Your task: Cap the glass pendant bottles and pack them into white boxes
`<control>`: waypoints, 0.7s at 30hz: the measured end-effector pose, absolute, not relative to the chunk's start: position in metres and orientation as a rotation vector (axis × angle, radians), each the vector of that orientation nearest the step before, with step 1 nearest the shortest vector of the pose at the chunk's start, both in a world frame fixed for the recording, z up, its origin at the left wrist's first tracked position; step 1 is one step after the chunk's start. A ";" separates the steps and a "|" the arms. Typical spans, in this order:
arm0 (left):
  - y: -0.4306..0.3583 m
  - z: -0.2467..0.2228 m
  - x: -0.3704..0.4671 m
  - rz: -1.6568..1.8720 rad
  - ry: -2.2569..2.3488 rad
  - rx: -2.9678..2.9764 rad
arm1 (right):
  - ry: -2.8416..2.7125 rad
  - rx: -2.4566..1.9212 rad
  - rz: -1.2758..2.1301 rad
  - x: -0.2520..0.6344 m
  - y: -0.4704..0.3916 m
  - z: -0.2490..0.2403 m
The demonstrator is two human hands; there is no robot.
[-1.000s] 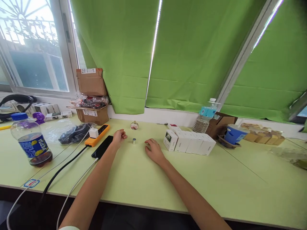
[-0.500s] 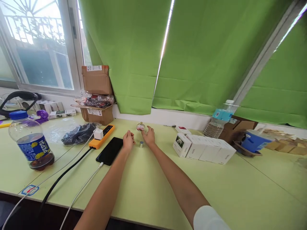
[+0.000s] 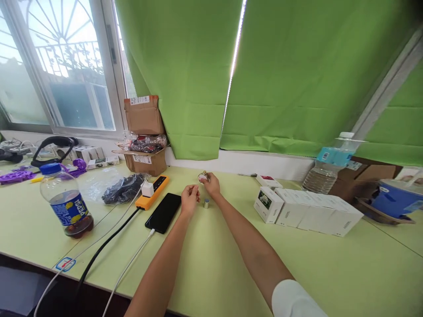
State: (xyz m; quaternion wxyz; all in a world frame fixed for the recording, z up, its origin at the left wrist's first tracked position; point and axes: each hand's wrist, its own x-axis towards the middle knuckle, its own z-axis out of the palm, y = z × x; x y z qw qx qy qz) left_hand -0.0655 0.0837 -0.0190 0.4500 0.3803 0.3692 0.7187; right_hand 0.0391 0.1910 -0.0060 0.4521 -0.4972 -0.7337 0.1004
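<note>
My right hand [image 3: 210, 184] is closed on a small round ornament [image 3: 202, 176], white and pinkish, with a gold-coloured loop on top. The fingers cover part of it. Just to the left, my left hand [image 3: 191, 197] has its fingertips pinched together close to the ornament. Whether anything is between them cannot be made out. A small silver cylinder [image 3: 206, 203] stands upright on the table, below and between both hands. Left of my left hand lies a black phone [image 3: 163, 213] with a white cable plugged into it.
An orange power strip [image 3: 155, 193] with a white charger lies behind the phone. At left stands a Pepsi bottle [image 3: 68, 207]; at right, a row of white boxes [image 3: 307, 210] and a water bottle [image 3: 325, 169]. An opened cardboard box [image 3: 145, 160] sits at the back.
My right hand has gone from spread fingers beside the ornament to gripping it, and the ornament is now tilted. My left hand has come closer to it. The view has swung left.
</note>
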 end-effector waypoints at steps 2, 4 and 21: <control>0.079 -0.016 -0.067 1.813 0.928 0.962 | -1.786 -1.245 0.264 0.043 0.183 -0.005; 0.073 -0.010 -0.068 1.828 0.952 0.989 | -1.780 -1.257 0.282 0.054 0.169 -0.006; -0.005 0.030 0.022 1.599 0.846 1.526 | -1.963 -0.952 0.472 0.171 0.049 -0.002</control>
